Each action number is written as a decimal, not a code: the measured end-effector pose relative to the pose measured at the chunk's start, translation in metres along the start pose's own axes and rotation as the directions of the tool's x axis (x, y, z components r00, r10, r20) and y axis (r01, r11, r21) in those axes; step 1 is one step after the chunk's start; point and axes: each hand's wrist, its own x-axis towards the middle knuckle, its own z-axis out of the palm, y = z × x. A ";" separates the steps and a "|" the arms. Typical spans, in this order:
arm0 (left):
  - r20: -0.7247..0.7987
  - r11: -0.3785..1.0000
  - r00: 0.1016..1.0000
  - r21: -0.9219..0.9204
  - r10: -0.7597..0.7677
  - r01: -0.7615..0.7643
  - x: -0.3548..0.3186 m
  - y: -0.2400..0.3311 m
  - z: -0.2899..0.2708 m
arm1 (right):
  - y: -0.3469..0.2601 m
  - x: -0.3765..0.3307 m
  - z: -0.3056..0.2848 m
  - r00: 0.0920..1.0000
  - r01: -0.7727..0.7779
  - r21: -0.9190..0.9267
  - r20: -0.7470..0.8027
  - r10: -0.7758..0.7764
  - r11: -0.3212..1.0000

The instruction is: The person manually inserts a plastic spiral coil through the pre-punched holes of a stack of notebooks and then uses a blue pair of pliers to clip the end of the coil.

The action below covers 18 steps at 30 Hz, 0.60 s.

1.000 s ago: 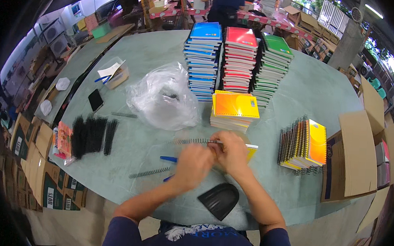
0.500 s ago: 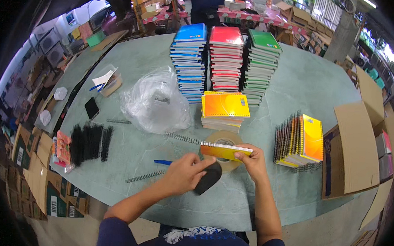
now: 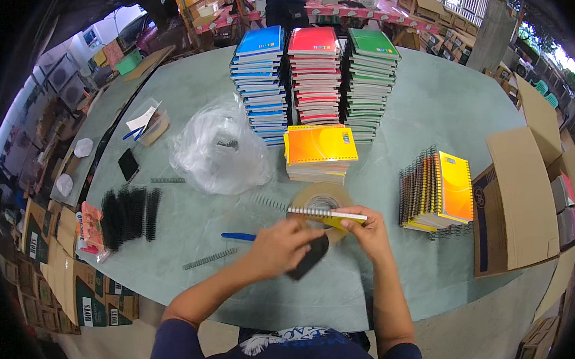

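Observation:
My right hand (image 3: 368,234) grips the right end of a yellow notebook (image 3: 337,216), thumb on top, with its spine edge turned up. A dark spiral coil (image 3: 270,202) runs along that edge, and its loose end, blurred, sticks out to the left. My left hand (image 3: 285,247) is just below the spine, index finger stretched toward the notebook, holding nothing I can make out. Partly beneath it is a blurred black rounded thing (image 3: 311,257); whether the hand touches it I cannot tell. A roll of tape (image 3: 319,193) lies behind the notebook. A blue pen-like thing (image 3: 238,236) lies beside the left hand.
Blue (image 3: 260,80), red (image 3: 313,77) and green notebooks (image 3: 370,86) stand in tall stacks behind a yellow pile (image 3: 320,145). Coiled yellow notebooks (image 3: 453,188) and a cardboard box (image 3: 520,205) are right. A plastic bag (image 3: 220,153), loose coils (image 3: 129,217) and a phone (image 3: 128,165) are left.
The notebook has tipped so less of its yellow cover shows. My left hand has shifted slightly right along the spine, and less coil sticks out to the left. The whole view has shifted a little.

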 end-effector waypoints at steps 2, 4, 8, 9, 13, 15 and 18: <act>-0.229 1.000 0.973 -0.012 -0.024 0.022 0.004 0.001 -0.004 | -0.002 -0.001 -0.003 0.997 0.005 -0.117 0.081 0.004 0.993; -0.615 0.993 0.782 -0.018 -0.100 0.113 0.017 0.008 -0.022 | 0.004 -0.002 -0.006 0.998 -0.032 -0.114 0.057 0.038 0.993; -0.008 0.999 0.999 0.013 -0.039 0.039 0.005 0.004 0.004 | 0.007 -0.002 -0.005 0.994 -0.010 -0.081 0.107 0.018 0.997; -0.011 1.000 1.000 0.014 -0.027 0.027 0.011 0.005 0.000 | 0.002 0.000 -0.004 0.995 0.001 -0.084 0.102 0.008 0.996; -0.675 0.999 0.737 -0.045 -0.037 0.009 0.029 0.012 -0.014 | 0.005 -0.003 -0.010 0.987 0.019 -0.202 0.159 0.013 0.979; -0.126 0.998 0.991 0.053 0.043 -0.037 0.020 0.015 -0.001 | 0.007 -0.005 -0.007 0.991 -0.029 -0.125 0.123 0.044 0.992; -0.274 0.996 0.957 0.024 0.094 -0.091 0.029 0.016 -0.010 | 0.007 -0.006 -0.006 0.980 0.089 -0.216 0.192 -0.047 0.972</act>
